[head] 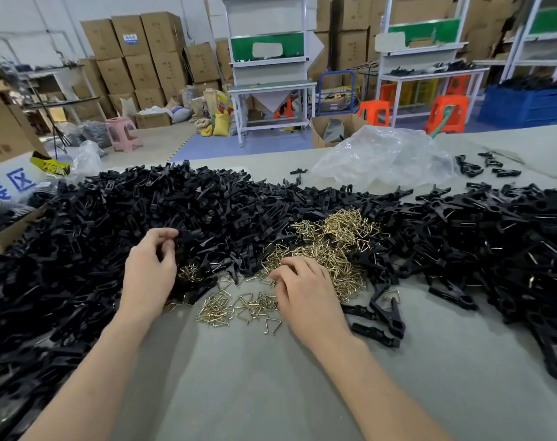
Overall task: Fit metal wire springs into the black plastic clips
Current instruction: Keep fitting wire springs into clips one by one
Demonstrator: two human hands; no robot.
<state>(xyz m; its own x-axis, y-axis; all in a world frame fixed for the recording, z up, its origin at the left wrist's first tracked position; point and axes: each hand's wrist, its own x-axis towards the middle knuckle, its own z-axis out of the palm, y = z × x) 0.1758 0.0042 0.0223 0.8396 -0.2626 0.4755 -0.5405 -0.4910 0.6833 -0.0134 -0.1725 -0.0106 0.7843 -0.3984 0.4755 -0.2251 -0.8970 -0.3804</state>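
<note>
**Two hands are busy in the clips and springs**

We are looking down at a wide grey surface (254,377). A big heap of black plastic clips (111,224) is lying across it, from the left side to the right side. In the middle of the heap a pile of thin gold metal wire springs (328,249) is sitting, and some are spilling out onto the bare surface nearer the person.

The person's left hand (149,268) is resting at the near edge of the black clips, just left of the springs. Its fingers (167,237) are curling in and touching the clips, but we cannot tell if they are holding one.

The right hand (305,297) is lying on the springs. Its fingers (278,275) are bending down into the wires, and we cannot tell if they are pinching one.

A crumpled clear plastic bag (382,157) is lying behind the heap. Brown cardboard boxes (143,52) are standing far back.
</note>
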